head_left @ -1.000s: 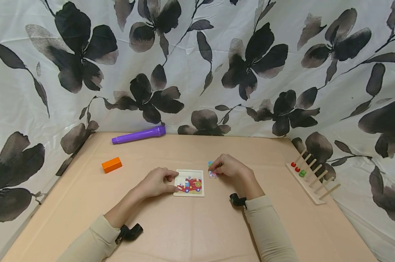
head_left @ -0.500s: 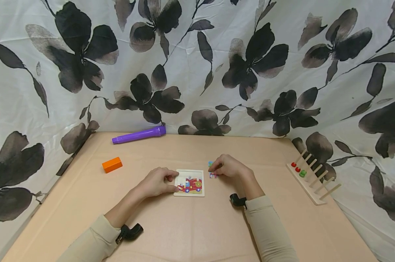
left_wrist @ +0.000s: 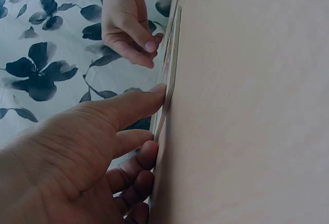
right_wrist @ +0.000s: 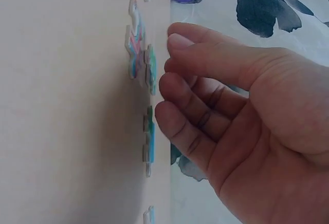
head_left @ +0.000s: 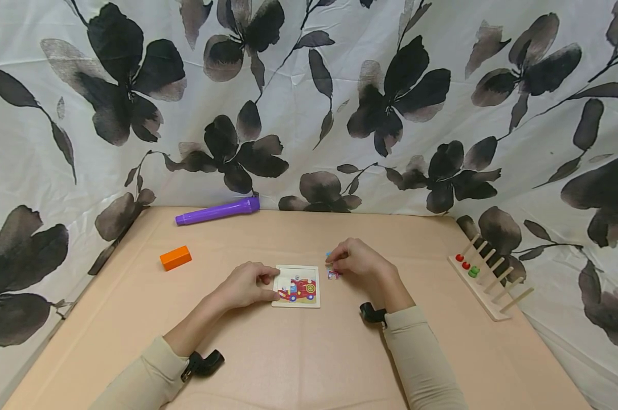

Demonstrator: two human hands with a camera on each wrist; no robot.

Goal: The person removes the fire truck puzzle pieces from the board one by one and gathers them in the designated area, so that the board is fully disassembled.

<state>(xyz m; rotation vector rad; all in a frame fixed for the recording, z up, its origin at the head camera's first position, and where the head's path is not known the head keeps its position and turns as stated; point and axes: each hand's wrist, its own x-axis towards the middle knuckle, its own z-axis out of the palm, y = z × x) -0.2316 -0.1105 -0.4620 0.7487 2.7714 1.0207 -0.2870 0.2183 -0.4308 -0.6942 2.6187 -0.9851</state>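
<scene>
A square wooden jigsaw tray with a red vehicle picture lies flat on the table. My left hand holds its left edge, thumb near the lower corner and a finger near the upper one. In the left wrist view the thumb presses the rim of the tray. Just right of the tray, my right hand hovers over several small coloured jigsaw pieces. The right wrist view has a pink-and-blue piece and a green-and-blue piece beside its bent fingers, which hold nothing visible.
A purple tube-like stick lies at the back edge and an orange block at the left. To the right stands a wooden peg rack with red and green beads. A floral cloth hangs behind the table.
My right hand's fingertips have shifted slightly up and apart over the pieces. The left hand and the tray stay where they were.
</scene>
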